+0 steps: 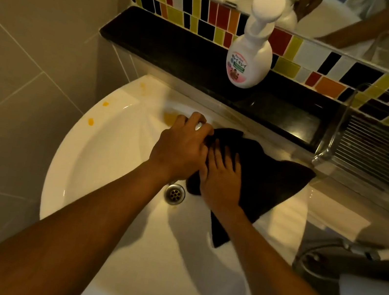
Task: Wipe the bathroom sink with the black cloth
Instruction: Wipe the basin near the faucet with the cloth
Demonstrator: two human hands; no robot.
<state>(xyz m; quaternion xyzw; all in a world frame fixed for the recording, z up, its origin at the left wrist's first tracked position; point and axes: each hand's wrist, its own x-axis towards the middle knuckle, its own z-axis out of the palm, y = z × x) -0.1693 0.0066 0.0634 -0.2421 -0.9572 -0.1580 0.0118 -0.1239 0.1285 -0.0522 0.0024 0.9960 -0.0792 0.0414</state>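
A black cloth (pixel 268 177) lies spread over the back right of the white round sink (pixel 109 158). My right hand (pixel 221 177) presses flat on the cloth with its fingers apart. My left hand (pixel 183 145) sits just left of it, fingers bent, over the tap at the cloth's upper left edge; whether it grips the cloth or the tap is unclear. Orange-yellow stains (pixel 91 121) dot the sink's left rim, and a bigger one (pixel 168 118) lies beside my left hand's fingers. The metal drain (pixel 175 193) shows below my hands.
A white soap pump bottle (pixel 251 54) stands on the black ledge (pixel 169 47) behind the sink, under coloured mosaic tiles and a mirror. A clear plastic rack (pixel 368 150) sits at the right. A metal hose and fitting (pixel 351 251) lie lower right. Grey tiled wall at the left.
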